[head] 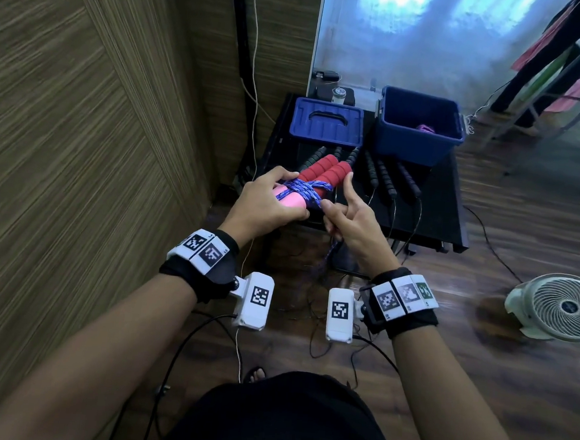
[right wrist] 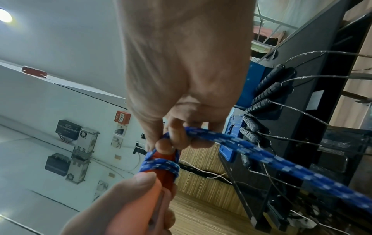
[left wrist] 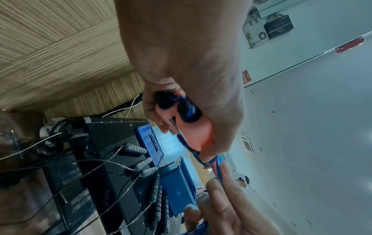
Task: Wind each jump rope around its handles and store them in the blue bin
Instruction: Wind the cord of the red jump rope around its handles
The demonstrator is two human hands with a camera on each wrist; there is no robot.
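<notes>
The paired red foam handles [head: 322, 174] are clasped by the left hand [head: 265, 204]; the blue braided rope [right wrist: 261, 152], pinched by the right hand [head: 347, 213], should be kept taut while wound.

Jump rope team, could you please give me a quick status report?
Left hand grips the red handles. Right hand pinches the blue rope, part-wound, tail hanging. Blue bin open, way clear. Black ropes wait on table.

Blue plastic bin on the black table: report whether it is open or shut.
Open. The blue plastic bin has no cover; its blue lid lies flat beside it, and something pink shows inside.
</notes>
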